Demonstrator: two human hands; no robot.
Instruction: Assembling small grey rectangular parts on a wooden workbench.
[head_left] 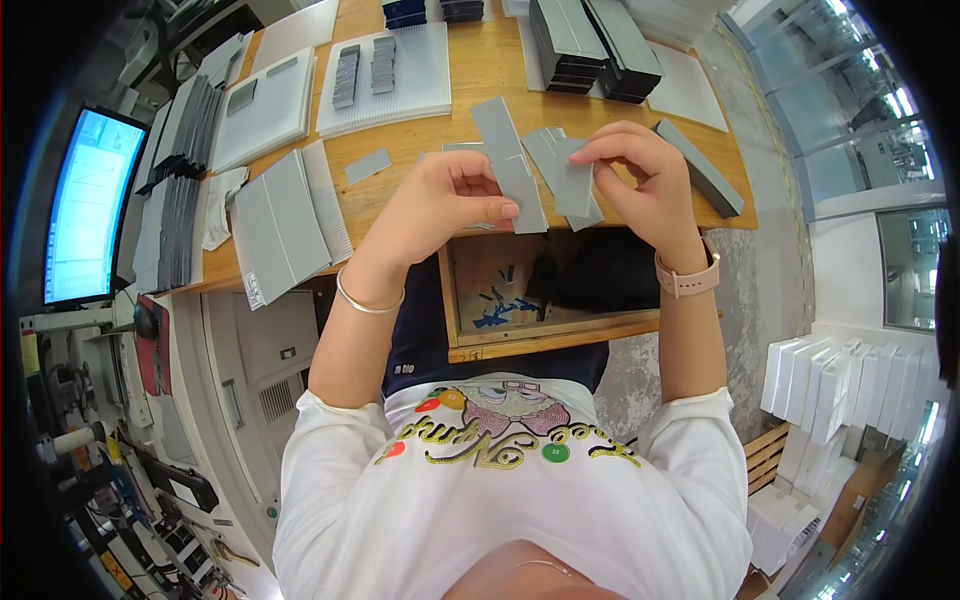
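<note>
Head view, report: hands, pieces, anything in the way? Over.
Left hand pinching long gray strip. Right hand pinching shorter gray piece. No obstruction seen between hands; open drawer below.

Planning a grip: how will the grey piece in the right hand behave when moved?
The grey piece looks stiff, flat though the right hand pinches only its top. It looks thin, so probably light; its smooth face may slip.

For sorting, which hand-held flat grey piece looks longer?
The flat grey strip in the left hand; the grey rectangular piece in the right hand looks shorter.
</note>
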